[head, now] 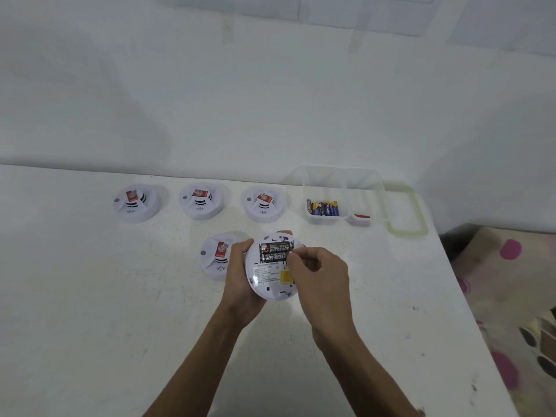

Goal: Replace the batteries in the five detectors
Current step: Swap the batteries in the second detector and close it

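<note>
here the left hand [240, 278] holds the light, hard detector [270, 266] by its rim above the table [120, 326]. the right hand [319, 272] pinches the small, smooth batteries [275, 252] at one end.

scuffed white table [90, 326], plain wall [210, 100] behind, pink-spotted rug [505, 281] on my right, green-rimmed lid [404, 209] near the table corner

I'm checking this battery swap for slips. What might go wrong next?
The left hand alone cradles the detector while the right hand pinches at its black batteries; a tug might knock it loose. A freed battery might roll toward the table edge, or get mixed with those in the clear box.
</note>
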A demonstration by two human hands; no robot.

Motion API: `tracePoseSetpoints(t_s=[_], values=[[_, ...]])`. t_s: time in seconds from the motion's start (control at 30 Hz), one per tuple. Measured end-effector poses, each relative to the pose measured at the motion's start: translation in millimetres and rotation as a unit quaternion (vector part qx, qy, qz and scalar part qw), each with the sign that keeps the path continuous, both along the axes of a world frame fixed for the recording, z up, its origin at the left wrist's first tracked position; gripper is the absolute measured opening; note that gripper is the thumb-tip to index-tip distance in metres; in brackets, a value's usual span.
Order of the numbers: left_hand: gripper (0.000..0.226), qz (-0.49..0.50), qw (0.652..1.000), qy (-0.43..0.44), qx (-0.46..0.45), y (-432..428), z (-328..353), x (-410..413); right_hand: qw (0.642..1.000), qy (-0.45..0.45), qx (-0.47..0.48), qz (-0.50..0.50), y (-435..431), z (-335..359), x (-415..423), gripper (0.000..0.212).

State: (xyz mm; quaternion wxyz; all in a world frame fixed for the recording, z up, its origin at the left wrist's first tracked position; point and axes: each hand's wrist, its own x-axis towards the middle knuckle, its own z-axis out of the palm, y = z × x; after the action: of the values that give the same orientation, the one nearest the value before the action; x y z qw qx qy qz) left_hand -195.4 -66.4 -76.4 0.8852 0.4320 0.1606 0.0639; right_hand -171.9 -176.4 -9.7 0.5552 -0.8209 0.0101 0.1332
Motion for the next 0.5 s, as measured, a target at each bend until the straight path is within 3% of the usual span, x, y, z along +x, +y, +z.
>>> tracePoseSetpoints(t_s=[0.07,0.2,0.4,0.5], values=[[0.043,0.007,1.0,0.008,0.007,0.1,1.8,0.4,1.0,0.01,0.012,-0.01,1.2,1.1,-0.6,0.003],[0.071,0.004,0.998,0.019,-0.068,1.1,0.6,2.7,1.0,0.0,0.021,-0.014,3.6,3.4,-1.4,0.008],[0.067,-0.014,0.997,0.022,-0.074,3.5,5.9,2.5,0.998,-0.053,-0.017,-0.02,9.0,3.6,-4.4,0.015],[0.065,-0.016,0.996,0.024,-0.088,4.1,6.2,2.1,0.997,-0.072,0.01,-0.034,10.5,3.2,-7.0,0.015]])
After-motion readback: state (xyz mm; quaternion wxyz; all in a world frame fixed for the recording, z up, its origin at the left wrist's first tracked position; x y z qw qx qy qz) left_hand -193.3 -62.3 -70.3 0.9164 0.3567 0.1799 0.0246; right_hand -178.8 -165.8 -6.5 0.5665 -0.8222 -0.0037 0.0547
